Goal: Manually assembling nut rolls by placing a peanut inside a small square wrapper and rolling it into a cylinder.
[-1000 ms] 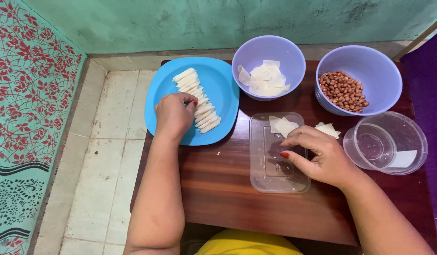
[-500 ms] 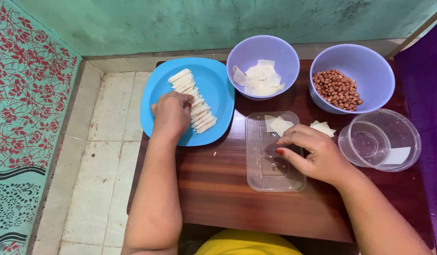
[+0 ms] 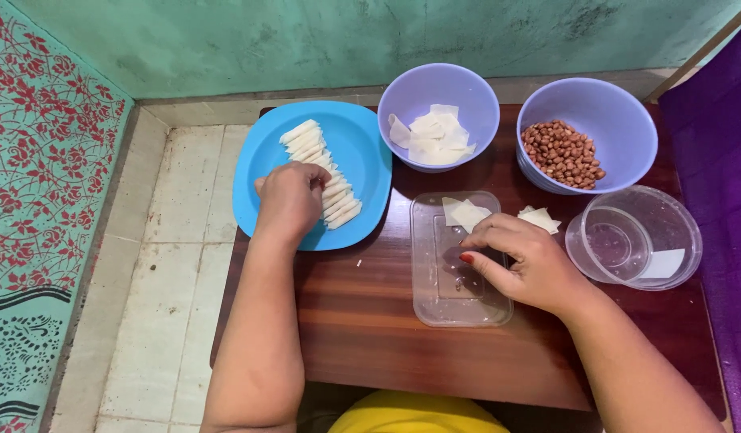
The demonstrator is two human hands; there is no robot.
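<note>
White rolls (image 3: 326,172), perhaps under left hand (image 3: 290,200)

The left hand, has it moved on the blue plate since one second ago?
No. The left hand lies at the same spot on the blue plate, against the row of folded white pieces; only the camera shifted.

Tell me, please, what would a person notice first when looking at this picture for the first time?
Probably the bright blue plate at the table's left end, holding a neat row of pale rolled wrappers, with the left hand resting on that row. Next, the two lilac bowls at the back: one with white wrapper sheets, one with peanuts. The right hand works over a clear flat lid at the centre.
</note>
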